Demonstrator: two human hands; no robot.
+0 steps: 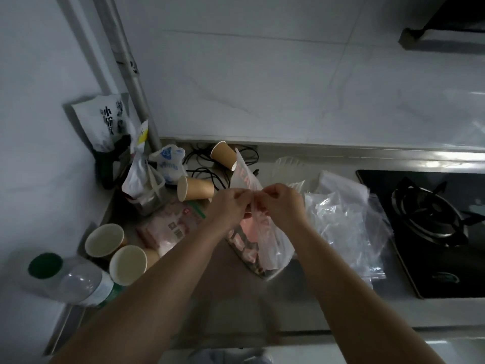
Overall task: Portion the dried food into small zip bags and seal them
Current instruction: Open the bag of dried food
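Dim counter (236, 298) beside the hob (430, 227). Our left hand (227, 206) and right hand (282, 203) pinch the bag (270, 248) mouth, fingers clamped on plastic, bag hanging just above the counter. We judge: part the lips evenly, keep the bag upright, avoid spilling.

light: dim | walls: pale tiled wall (262, 74) far, grey pipe (136, 88) in left corner | furniture: steel counter (236, 298), black gas hob (433, 219) right, range hood (446, 27) above
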